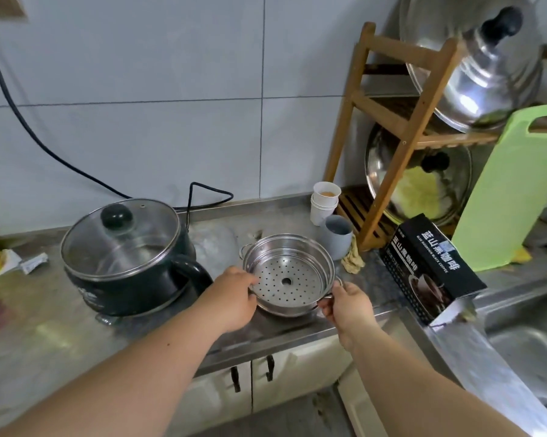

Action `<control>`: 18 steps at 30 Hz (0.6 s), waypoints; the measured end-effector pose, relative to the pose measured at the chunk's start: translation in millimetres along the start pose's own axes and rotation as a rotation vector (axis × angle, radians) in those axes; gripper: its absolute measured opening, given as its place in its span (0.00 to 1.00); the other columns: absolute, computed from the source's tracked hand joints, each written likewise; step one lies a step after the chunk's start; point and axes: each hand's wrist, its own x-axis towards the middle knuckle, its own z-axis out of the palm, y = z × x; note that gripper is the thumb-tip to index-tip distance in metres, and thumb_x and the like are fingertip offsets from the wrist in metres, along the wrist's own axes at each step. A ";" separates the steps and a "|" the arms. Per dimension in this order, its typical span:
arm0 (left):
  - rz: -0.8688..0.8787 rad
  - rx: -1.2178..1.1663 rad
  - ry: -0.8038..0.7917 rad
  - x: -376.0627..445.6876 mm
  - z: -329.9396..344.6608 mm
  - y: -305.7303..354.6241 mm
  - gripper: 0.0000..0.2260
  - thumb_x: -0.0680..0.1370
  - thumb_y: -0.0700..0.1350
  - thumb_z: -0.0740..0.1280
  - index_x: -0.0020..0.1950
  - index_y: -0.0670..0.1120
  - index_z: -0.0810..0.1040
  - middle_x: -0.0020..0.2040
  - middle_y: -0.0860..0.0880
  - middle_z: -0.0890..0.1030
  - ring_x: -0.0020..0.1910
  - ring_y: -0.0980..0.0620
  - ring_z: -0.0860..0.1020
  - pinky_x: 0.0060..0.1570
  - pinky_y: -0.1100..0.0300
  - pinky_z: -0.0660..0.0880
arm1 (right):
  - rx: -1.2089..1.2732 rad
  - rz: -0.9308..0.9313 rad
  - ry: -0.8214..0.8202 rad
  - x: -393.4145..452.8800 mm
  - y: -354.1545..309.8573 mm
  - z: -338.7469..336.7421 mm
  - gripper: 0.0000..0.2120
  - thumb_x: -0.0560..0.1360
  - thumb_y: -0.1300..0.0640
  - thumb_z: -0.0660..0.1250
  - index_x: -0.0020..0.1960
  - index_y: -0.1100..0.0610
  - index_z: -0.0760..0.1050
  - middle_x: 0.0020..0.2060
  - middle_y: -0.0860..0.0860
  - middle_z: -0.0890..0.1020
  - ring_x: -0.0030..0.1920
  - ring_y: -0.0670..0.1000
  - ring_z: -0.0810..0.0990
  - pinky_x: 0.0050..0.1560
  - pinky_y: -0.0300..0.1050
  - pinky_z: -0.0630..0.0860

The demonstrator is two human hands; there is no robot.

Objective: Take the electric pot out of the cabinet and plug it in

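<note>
Both hands grip the steel steamer tray [289, 275] near the surface's front edge: left hand [234, 298] closed on its left rim, right hand [347, 307] on its handle. The electric pot [124, 257] (glass lid on) stands just left, cord [45, 146] trailing up the wall.

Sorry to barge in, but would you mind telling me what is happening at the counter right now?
A person grips a steel steamer tray with both hands, left hand at its near-left rim, right hand at a side handle. The lidded electric pot already sits on the counter beside it, its black cord running up the wall.
</note>
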 end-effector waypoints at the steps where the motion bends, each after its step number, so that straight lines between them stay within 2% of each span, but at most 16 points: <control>1: -0.003 0.001 -0.015 -0.5 2.3 -0.4 0.18 0.77 0.47 0.60 0.68 0.51 0.70 0.68 0.50 0.67 0.64 0.51 0.69 0.63 0.61 0.62 | 0.002 0.004 -0.010 2.1 2.3 -2.0 0.11 0.80 0.55 0.55 0.49 0.57 0.75 0.29 0.53 0.79 0.26 0.49 0.72 0.31 0.44 0.74; 3: 0.005 0.000 -0.018 -0.5 5.6 -0.4 0.18 0.77 0.47 0.60 0.67 0.51 0.71 0.68 0.50 0.67 0.64 0.52 0.70 0.63 0.63 0.61 | -0.002 0.011 -0.029 6.1 4.8 -4.9 0.11 0.80 0.56 0.55 0.50 0.56 0.75 0.30 0.53 0.79 0.27 0.50 0.74 0.31 0.45 0.74; 9: 0.007 -0.007 -0.010 -0.8 16.0 5.7 0.17 0.78 0.46 0.60 0.66 0.50 0.71 0.67 0.51 0.68 0.63 0.53 0.70 0.60 0.65 0.61 | -0.057 0.052 -0.026 17.0 4.9 -10.1 0.13 0.80 0.55 0.53 0.58 0.52 0.74 0.32 0.54 0.81 0.26 0.50 0.77 0.22 0.40 0.69; 13: -0.007 -0.028 -0.018 -1.2 17.7 7.9 0.17 0.78 0.46 0.60 0.67 0.51 0.71 0.68 0.52 0.67 0.63 0.54 0.70 0.59 0.65 0.60 | -0.009 0.118 -0.036 20.0 3.6 -11.8 0.18 0.80 0.56 0.52 0.69 0.50 0.66 0.31 0.56 0.80 0.26 0.51 0.74 0.22 0.41 0.69; 15: 0.000 -0.035 0.000 -4.5 15.8 8.1 0.17 0.77 0.46 0.61 0.66 0.51 0.71 0.68 0.52 0.67 0.63 0.54 0.70 0.58 0.66 0.59 | -0.062 0.107 0.006 18.1 1.7 -13.2 0.19 0.80 0.53 0.52 0.70 0.51 0.62 0.35 0.57 0.81 0.28 0.52 0.75 0.27 0.44 0.72; 17: 0.012 -0.049 0.031 -7.7 11.2 6.6 0.17 0.77 0.47 0.61 0.66 0.52 0.71 0.68 0.52 0.67 0.63 0.55 0.69 0.59 0.66 0.59 | -0.209 0.008 0.158 12.8 -1.2 -16.1 0.19 0.79 0.50 0.53 0.68 0.55 0.65 0.48 0.59 0.81 0.43 0.57 0.78 0.43 0.51 0.77; 18: 0.019 -0.062 0.056 -9.4 8.1 6.0 0.17 0.77 0.47 0.61 0.66 0.52 0.71 0.67 0.52 0.67 0.63 0.55 0.70 0.60 0.65 0.60 | -0.213 -0.044 0.237 11.4 -3.2 -17.8 0.18 0.79 0.50 0.54 0.66 0.56 0.66 0.53 0.59 0.79 0.47 0.59 0.77 0.49 0.53 0.75</control>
